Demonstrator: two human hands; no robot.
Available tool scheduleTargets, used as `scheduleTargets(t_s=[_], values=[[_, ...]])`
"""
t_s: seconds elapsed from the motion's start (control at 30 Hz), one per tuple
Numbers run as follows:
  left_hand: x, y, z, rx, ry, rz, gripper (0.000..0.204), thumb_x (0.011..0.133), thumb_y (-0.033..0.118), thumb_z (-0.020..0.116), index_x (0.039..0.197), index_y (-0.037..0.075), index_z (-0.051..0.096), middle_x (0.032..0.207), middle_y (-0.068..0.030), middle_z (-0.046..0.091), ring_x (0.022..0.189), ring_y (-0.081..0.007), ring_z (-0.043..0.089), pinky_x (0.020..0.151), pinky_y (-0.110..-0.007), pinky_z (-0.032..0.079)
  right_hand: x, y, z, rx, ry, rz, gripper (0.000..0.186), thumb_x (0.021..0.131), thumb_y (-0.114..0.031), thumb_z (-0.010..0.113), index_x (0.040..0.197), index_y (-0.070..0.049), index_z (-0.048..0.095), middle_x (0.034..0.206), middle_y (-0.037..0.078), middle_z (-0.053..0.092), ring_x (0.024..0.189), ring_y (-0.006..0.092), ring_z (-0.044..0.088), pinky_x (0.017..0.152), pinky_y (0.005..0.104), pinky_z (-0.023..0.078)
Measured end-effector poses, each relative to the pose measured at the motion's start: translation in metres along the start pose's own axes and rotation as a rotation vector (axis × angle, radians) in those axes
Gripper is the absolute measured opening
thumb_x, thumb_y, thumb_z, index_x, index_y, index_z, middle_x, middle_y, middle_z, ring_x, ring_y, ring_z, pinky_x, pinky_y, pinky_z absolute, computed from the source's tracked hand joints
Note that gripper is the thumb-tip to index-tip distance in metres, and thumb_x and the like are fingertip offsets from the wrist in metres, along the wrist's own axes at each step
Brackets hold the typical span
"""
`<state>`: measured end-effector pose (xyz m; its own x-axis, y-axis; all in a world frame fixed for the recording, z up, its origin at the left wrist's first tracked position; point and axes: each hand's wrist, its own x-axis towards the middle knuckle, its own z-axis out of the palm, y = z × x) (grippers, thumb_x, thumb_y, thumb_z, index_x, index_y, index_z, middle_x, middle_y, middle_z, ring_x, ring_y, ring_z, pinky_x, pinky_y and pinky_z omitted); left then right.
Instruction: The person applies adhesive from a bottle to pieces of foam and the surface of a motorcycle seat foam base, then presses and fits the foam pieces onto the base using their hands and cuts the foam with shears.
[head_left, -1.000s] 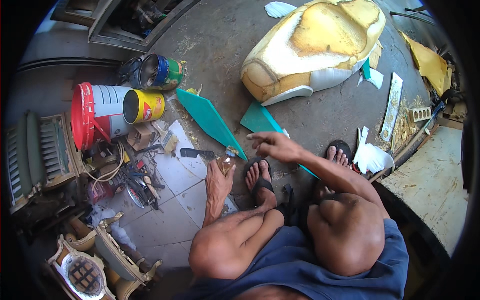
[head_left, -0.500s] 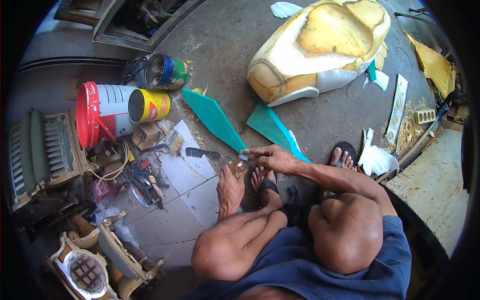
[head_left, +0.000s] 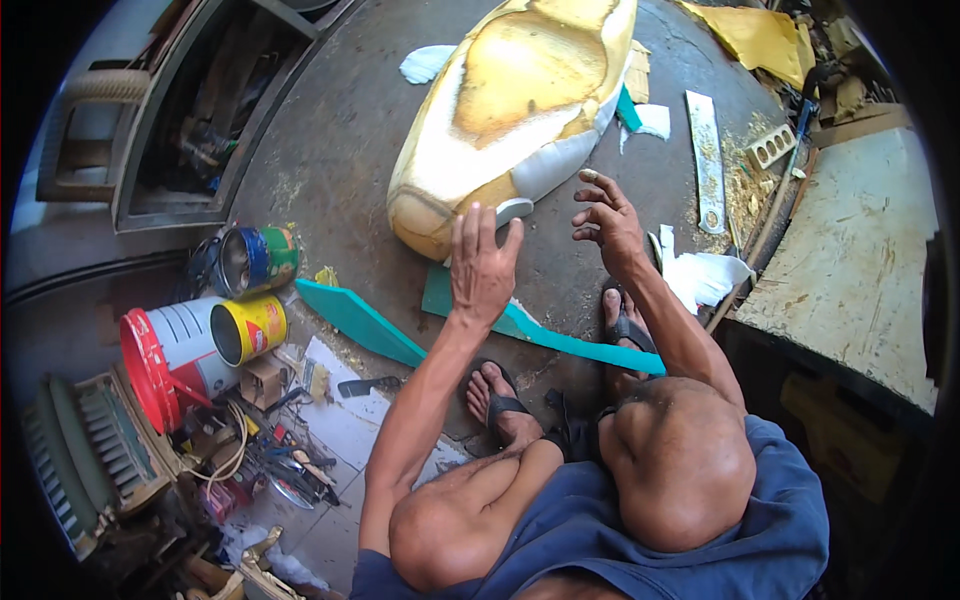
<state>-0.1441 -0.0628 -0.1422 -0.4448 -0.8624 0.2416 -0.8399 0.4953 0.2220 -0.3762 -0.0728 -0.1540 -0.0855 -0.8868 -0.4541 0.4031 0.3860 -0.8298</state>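
A large foam seat pad, yellow and white with carved hollows, rests on the floor ahead. My left hand is stretched toward its near end, fingers extended; whether it touches the foam I cannot tell. A small white flap shows at the pad's edge beside my left thumb. Off the pad's right side, my right hand is held with fingers apart and half bent, nothing in it. Below my hands lies a green foam sheet, partly covered by my left wrist. A second green strip lies to the left.
On the left are a white bucket with a red rim, a yellow can, a blue-green can and scattered hand tools. At right lie white scraps, a long flat bar and a worn board.
Both hands have left the small brown-filled container they held low in front of me and reached forward to the foam pad. The whole view has shifted, bringing the pad nearer the middle.
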Motion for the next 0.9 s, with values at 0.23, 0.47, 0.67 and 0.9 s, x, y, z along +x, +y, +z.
scheduleTargets(t_s=[0.23, 0.47, 0.67, 0.9], values=[[0.017, -0.014, 0.058, 0.453, -0.101, 0.270, 0.070, 0.089, 0.013, 0.059, 0.152, 0.027, 0.030, 0.158, -0.0143, 0.024, 0.151, -0.0414, 0.015, 0.117, -0.068, 0.015, 0.011, 0.030, -0.017, 0.253, 0.116, 0.118, 0.085, 0.078, 0.000, 0.056, 0.154, -0.016, 0.024, 0.132, 0.020, 0.050, 0.106, 0.0302, 0.065, 0.084, 0.0402, 0.059], [0.020, -0.044, 0.048, 0.761, -0.186, 0.374, 0.072, 0.089, 0.016, 0.061, 0.150, 0.034, 0.028, 0.160, -0.0093, 0.017, 0.149, -0.0463, 0.018, 0.109, -0.077, 0.020, 0.066, 0.035, -0.010, 0.417, 0.130, 0.104, 0.108, 0.077, 0.000, 0.059, 0.157, -0.024, -0.009, 0.143, 0.027, 0.039, 0.119, 0.0409, 0.058, 0.101, 0.0505, 0.050], [0.063, -0.016, -0.030, 0.474, -0.020, 0.431, 0.073, 0.082, 0.014, 0.069, 0.147, 0.032, 0.039, 0.151, -0.0141, 0.036, 0.143, -0.0475, 0.029, 0.100, -0.072, 0.033, 0.051, 0.003, -0.005, 0.602, 0.113, -0.063, 0.104, 0.082, -0.003, 0.058, 0.156, -0.021, -0.011, 0.150, 0.030, 0.027, 0.123, 0.0455, 0.055, 0.104, 0.0541, 0.049], [0.102, 0.059, -0.158, 0.330, -0.404, 0.141, 0.111, 0.066, 0.012, 0.079, 0.159, 0.033, 0.023, 0.144, -0.0217, 0.039, 0.134, -0.0492, 0.038, 0.102, -0.062, 0.035, -0.006, -0.089, 0.015, 0.686, -0.110, -0.276, 0.098, 0.083, -0.004, 0.053, 0.156, -0.020, -0.010, 0.138, 0.025, 0.033, 0.124, 0.0507, 0.053, 0.106, 0.0586, 0.049]])
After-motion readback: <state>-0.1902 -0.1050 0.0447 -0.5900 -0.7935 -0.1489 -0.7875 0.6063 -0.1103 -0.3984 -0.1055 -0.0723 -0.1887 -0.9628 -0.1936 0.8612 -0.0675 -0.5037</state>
